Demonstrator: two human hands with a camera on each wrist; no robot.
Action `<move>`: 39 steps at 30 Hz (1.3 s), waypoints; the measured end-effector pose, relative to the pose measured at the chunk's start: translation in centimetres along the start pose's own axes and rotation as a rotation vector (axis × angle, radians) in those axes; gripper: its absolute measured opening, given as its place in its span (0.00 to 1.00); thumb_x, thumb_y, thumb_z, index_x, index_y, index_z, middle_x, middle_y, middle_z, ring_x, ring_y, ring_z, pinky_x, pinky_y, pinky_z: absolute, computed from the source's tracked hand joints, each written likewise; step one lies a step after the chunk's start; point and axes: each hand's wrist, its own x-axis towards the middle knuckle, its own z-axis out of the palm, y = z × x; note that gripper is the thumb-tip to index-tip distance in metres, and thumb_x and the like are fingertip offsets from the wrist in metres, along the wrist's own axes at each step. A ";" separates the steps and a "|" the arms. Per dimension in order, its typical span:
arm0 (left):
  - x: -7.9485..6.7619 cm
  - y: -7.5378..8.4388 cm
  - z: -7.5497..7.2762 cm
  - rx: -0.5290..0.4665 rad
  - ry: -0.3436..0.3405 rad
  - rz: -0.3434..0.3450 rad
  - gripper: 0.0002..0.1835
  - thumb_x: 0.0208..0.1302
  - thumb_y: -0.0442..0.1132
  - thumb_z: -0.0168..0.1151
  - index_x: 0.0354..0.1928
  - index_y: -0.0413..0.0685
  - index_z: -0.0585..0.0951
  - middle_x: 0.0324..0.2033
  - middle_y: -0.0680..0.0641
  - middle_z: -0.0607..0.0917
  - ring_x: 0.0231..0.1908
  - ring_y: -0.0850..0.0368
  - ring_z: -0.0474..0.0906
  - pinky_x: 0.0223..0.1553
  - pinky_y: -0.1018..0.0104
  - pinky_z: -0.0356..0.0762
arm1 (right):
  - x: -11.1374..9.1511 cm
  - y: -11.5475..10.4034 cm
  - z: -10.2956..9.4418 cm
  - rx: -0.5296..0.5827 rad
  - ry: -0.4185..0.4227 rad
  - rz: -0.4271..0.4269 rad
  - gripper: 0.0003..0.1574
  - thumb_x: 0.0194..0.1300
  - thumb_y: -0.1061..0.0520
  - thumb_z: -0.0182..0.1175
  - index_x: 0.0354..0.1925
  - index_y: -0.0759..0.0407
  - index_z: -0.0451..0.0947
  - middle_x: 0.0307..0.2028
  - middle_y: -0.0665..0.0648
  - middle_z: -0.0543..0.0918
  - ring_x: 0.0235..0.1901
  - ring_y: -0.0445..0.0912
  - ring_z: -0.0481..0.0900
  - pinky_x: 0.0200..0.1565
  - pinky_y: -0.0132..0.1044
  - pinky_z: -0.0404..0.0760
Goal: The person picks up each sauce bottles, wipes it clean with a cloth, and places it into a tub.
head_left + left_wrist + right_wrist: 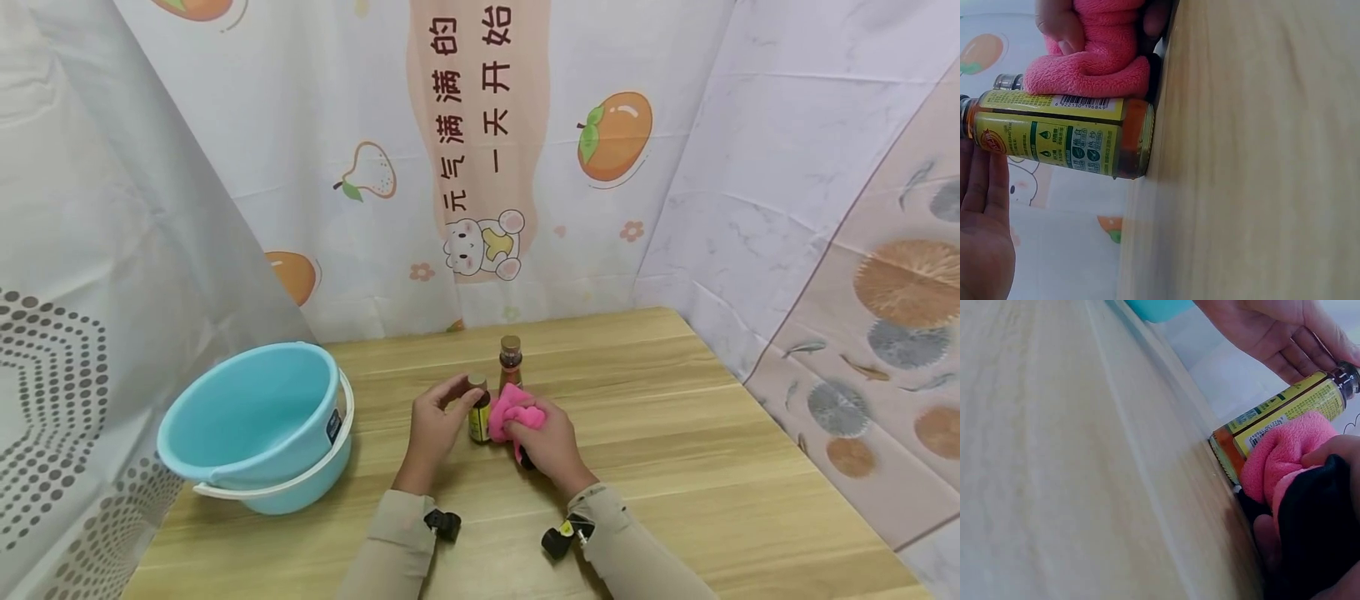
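A small glass bottle (479, 421) with a yellow label and dark liquid stands upright on the table. My left hand (437, 421) holds it near the cap, thumb and fingers around the neck. In the left wrist view, the palm and straight-looking fingers (988, 187) show beside the bottle's neck. My right hand (551, 437) grips a bunched pink cloth (516, 412) against the bottle's right side. Dark fabric (1319, 525) shows with the cloth in that hand. Just behind stands a taller bottle (511, 367) with a brown cap, its lower part hidden by the cloth.
A light blue basin (251, 408) sits tilted in a blue bucket with a white handle (300, 479) at the table's left. Printed curtains (360, 233) hang behind and beside the wooden table (660, 433).
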 end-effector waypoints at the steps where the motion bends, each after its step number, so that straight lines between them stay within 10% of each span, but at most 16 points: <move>1: 0.0 0.0 0.0 -0.005 -0.001 -0.006 0.21 0.67 0.43 0.72 0.58 0.42 0.86 0.48 0.41 0.89 0.51 0.51 0.86 0.59 0.46 0.81 | 0.0 0.0 0.0 0.002 0.004 -0.005 0.16 0.55 0.57 0.76 0.43 0.51 0.86 0.42 0.55 0.87 0.37 0.46 0.83 0.38 0.37 0.85; 13: 0.3 0.5 0.2 0.071 0.098 0.029 0.15 0.61 0.49 0.77 0.48 0.54 0.88 0.43 0.54 0.90 0.46 0.58 0.85 0.52 0.52 0.83 | 0.0 0.1 0.0 0.100 0.022 -0.006 0.21 0.56 0.58 0.77 0.49 0.51 0.86 0.38 0.57 0.86 0.33 0.46 0.83 0.33 0.37 0.84; 21: 0.1 0.6 0.2 0.065 0.045 -0.005 0.17 0.64 0.49 0.74 0.52 0.52 0.88 0.46 0.48 0.89 0.46 0.56 0.85 0.55 0.52 0.83 | -0.1 -0.8 -0.2 0.265 0.027 -0.067 0.19 0.60 0.57 0.76 0.49 0.55 0.84 0.37 0.60 0.84 0.25 0.45 0.83 0.26 0.35 0.83; 28: -0.1 -0.1 0.4 -0.024 -0.002 -0.043 0.16 0.67 0.43 0.72 0.55 0.48 0.87 0.49 0.46 0.88 0.49 0.53 0.84 0.58 0.47 0.81 | -0.4 -1.6 -0.4 0.443 0.014 -0.115 0.22 0.62 0.58 0.75 0.52 0.58 0.82 0.40 0.61 0.85 0.23 0.44 0.84 0.25 0.35 0.85; 39: -0.1 -1.1 0.5 -0.186 -0.029 -0.184 0.18 0.66 0.45 0.73 0.55 0.48 0.87 0.51 0.46 0.87 0.53 0.54 0.84 0.54 0.68 0.83 | -0.7 -1.7 -0.3 0.486 0.003 -0.197 0.22 0.63 0.60 0.74 0.54 0.62 0.80 0.41 0.60 0.85 0.24 0.44 0.84 0.25 0.36 0.85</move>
